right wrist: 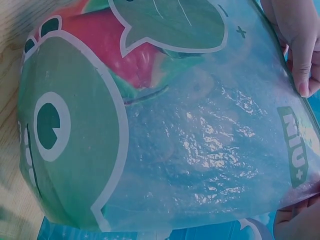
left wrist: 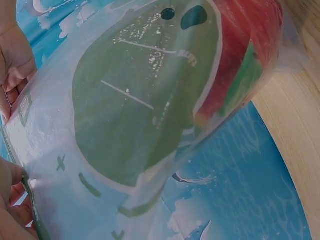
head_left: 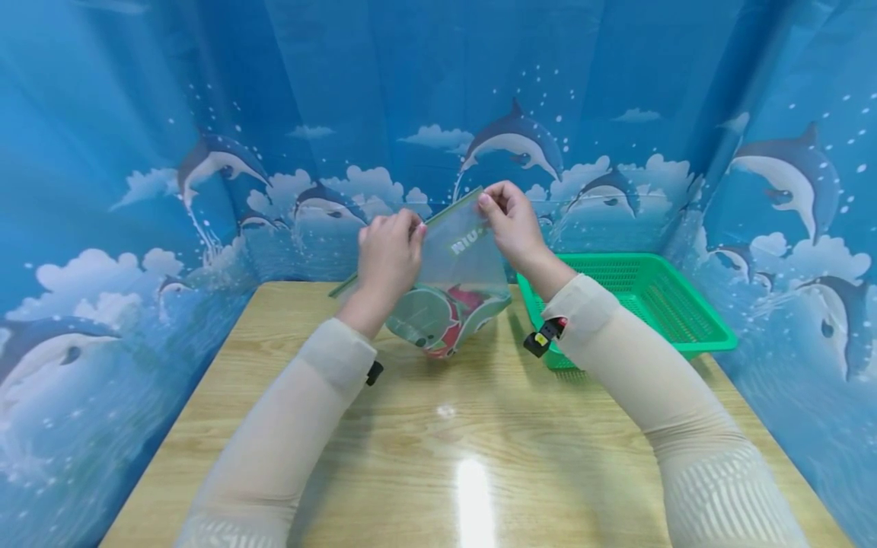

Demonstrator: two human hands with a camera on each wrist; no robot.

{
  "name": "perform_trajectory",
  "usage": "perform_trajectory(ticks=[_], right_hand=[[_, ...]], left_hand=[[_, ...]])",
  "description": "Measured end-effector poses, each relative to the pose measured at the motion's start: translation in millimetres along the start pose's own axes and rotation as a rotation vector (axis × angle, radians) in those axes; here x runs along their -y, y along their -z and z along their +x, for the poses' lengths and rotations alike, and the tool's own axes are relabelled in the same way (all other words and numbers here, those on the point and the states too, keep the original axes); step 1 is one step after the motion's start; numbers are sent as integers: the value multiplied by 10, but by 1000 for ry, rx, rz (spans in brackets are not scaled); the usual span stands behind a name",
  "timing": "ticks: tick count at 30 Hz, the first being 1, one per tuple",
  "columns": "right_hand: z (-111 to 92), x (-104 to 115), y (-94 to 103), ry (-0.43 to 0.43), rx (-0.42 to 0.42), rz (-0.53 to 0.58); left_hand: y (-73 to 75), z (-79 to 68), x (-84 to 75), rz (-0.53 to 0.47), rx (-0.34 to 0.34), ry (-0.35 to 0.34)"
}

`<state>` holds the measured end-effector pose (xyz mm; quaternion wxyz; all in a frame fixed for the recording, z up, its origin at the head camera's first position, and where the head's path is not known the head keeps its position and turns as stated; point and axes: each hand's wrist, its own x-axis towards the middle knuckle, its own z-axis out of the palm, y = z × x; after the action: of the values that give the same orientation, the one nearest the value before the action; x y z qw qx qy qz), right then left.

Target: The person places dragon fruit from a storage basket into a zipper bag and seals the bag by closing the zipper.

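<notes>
A clear zip bag point(head_left: 459, 266) with a green top strip and green cartoon prints hangs over the far part of the table. At the right end of the strip my right hand point(head_left: 510, 226) pinches the top corner between thumb and fingers. My left hand point(head_left: 388, 255) pinches the same top edge nearer its middle. Something red and green point(left wrist: 235, 60) lies inside at the bottom; the prints partly hide it. The right wrist view shows the letters "NIU" point(right wrist: 295, 150) printed near the strip.
To the right of the bag stands a green plastic basket point(head_left: 715, 342) with slotted sides, partly behind my right forearm. The table point(head_left: 411, 457) has a wood-grain top. A blue curtain point(head_left: 384, 91) with dolphins surrounds the back and sides.
</notes>
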<state>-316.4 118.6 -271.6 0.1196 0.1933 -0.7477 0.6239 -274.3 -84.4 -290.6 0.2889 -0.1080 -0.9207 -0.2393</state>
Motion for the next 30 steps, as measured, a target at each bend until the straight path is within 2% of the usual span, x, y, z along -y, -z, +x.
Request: perform_trajectory(ticks=[23, 30], right_hand=[[-27, -3, 41, 0, -5, -15], [-17, -18, 49, -2, -12, -9]], left_hand=[[34, -122, 170, 13, 12, -2], [49, -158, 226, 2, 14, 15]])
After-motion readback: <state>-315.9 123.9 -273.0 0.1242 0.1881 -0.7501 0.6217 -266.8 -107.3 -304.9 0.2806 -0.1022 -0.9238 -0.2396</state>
